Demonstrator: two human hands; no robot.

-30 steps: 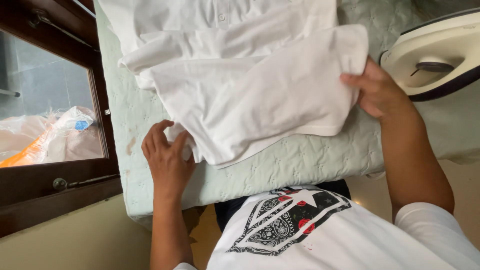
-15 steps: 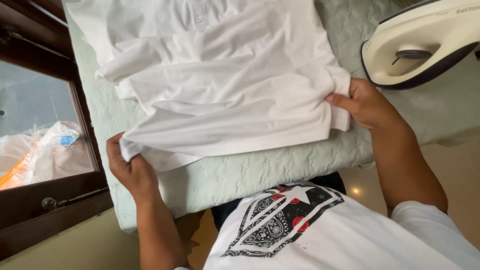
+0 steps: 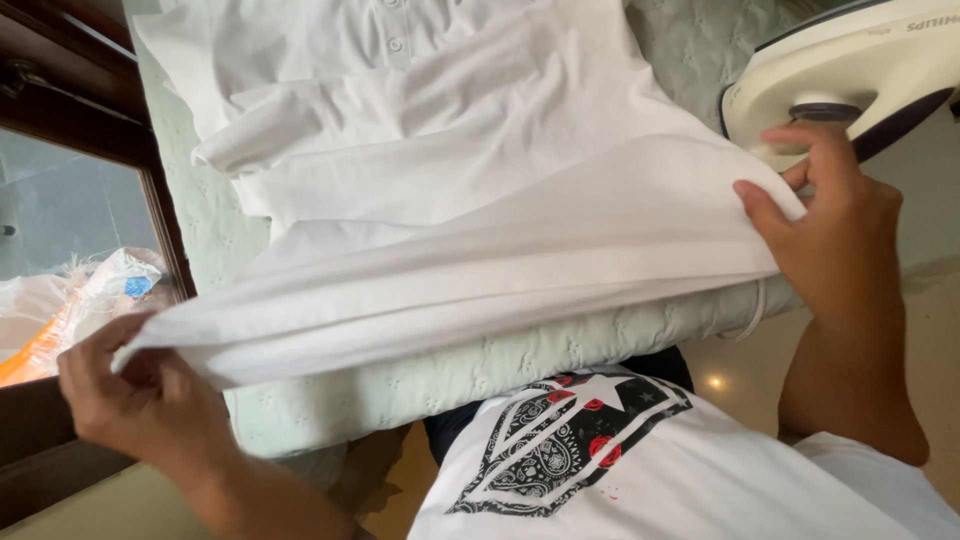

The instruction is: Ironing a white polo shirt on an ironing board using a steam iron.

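I stand at a padded ironing board (image 3: pixel 560 350) with a pale green quilted cover, pushed up against a dark wooden window frame (image 3: pixel 150 180) on the board's left side; through the glass beyond it lies a crumpled plastic bag (image 3: pixel 90 300) with an orange patch. Spread over most of the board is a white button-front shirt (image 3: pixel 450 180), its placket and small buttons toward the board's far end and one sleeve folded across near the window side. A second ago the shirt's lower edge lay flat on the board with my hands resting at its corners; now I have lifted that hem clear of the near edge, so it hangs taut between my hands as one long raised fold, which I take to mean the shirt is being drawn straight or turned over on the board. My right hand (image 3: pixel 830 235), at the board's right side, pinches the hem's corner between thumb and closed fingers. My left hand (image 3: pixel 140 400), off the board's near-left corner, is curled tight around the other corner of the hem. Just beyond my right hand, at the board's right edge, stands a cream iron (image 3: pixel 850 70) with a dark base, untouched. Below the board's near edge shows my own white printed T-shirt (image 3: pixel 640 470).
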